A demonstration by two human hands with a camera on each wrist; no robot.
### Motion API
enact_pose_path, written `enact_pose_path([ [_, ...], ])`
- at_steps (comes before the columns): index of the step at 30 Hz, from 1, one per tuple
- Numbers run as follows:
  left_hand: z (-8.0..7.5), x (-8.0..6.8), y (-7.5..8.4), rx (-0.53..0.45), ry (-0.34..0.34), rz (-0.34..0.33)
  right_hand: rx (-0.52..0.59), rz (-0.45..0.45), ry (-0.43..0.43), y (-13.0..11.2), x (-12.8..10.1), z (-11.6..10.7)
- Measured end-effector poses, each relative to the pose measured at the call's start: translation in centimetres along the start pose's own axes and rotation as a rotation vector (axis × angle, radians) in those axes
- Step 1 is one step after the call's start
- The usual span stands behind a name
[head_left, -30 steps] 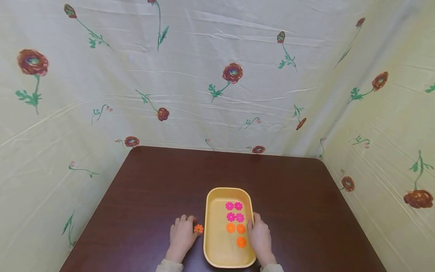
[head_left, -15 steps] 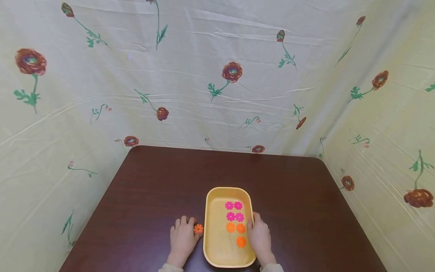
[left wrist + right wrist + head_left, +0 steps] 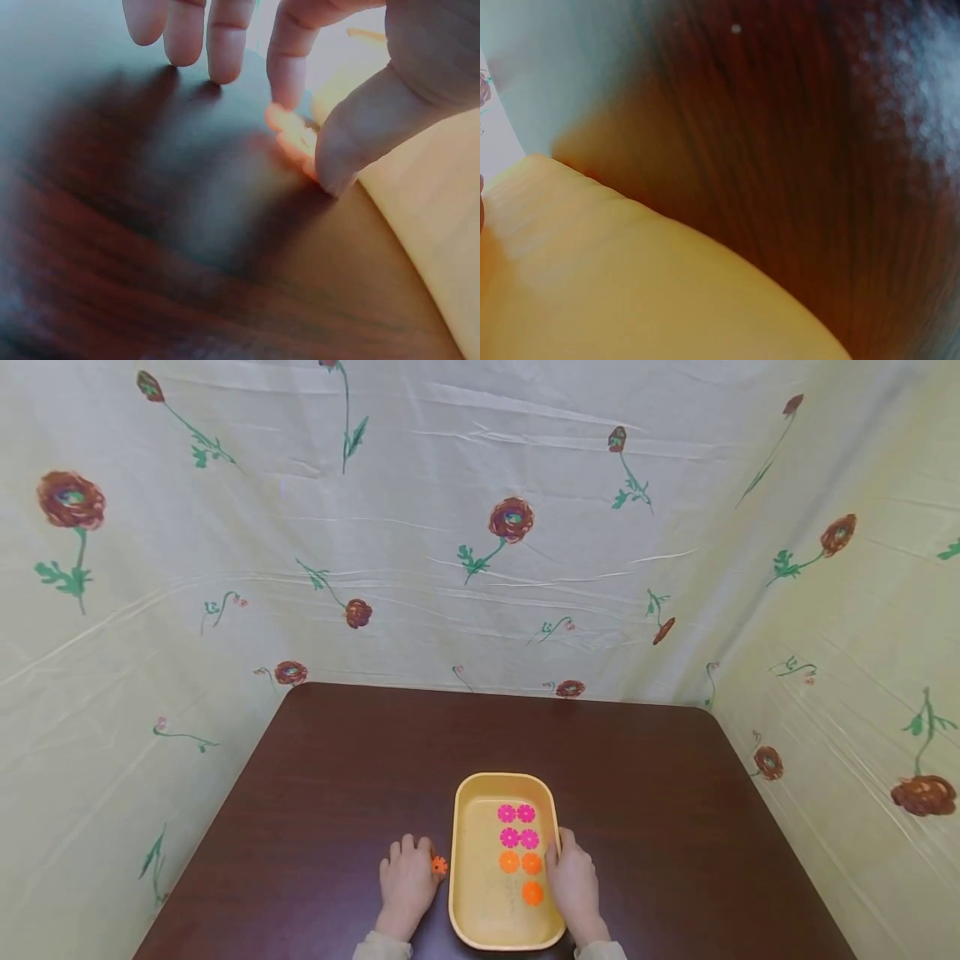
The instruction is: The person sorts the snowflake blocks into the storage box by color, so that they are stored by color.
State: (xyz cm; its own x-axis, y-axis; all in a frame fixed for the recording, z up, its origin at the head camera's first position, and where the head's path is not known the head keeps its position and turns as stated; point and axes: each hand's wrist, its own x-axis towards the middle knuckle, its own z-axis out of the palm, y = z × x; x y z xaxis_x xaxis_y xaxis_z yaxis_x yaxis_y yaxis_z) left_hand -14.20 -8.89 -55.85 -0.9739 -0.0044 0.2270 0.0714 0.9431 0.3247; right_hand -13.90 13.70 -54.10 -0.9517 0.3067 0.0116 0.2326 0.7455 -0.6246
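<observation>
A: Orange plastic flower-shaped disc [image 3: 439, 865] on the dark brown wooden table [image 3: 337, 760], just left of the yellow oblong plastic tray [image 3: 468, 793]. Left hand [image 3: 406, 882]?

B: Pinching that disc [image 3: 292, 139], forefinger and thumb, other fingers [image 3: 225, 45] loosely spread above the wood.

A: Right hand [image 3: 573, 885]?

B: Curled round the tray's right rim, thumb on the edge. Wrist view shows only tray wall [image 3: 630, 292] and table.

A: Inside the tray?

B: Four pink flower discs [image 3: 517, 825], three orange ones [image 3: 522, 873] below them.
</observation>
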Motion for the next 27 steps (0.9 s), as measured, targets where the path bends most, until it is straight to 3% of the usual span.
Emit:
enact_pose_path([
  [8, -0.4, 0.4, 0.2, -0.038, -0.075, -0.018, 0.003, 0.007, -0.006, 0.0, 0.0, 0.1],
  [15, -1.7, 0.9, 0.1, -0.044, -0.028, 0.026, -0.001, 0.015, -0.01, -0.1, 0.0, 0.0],
  [27, -4.9, 2.7, 0.2, -0.079, 0.063, 0.033, -0.007, 0.02, -0.007, -0.2, 0.0, 0.1],
])
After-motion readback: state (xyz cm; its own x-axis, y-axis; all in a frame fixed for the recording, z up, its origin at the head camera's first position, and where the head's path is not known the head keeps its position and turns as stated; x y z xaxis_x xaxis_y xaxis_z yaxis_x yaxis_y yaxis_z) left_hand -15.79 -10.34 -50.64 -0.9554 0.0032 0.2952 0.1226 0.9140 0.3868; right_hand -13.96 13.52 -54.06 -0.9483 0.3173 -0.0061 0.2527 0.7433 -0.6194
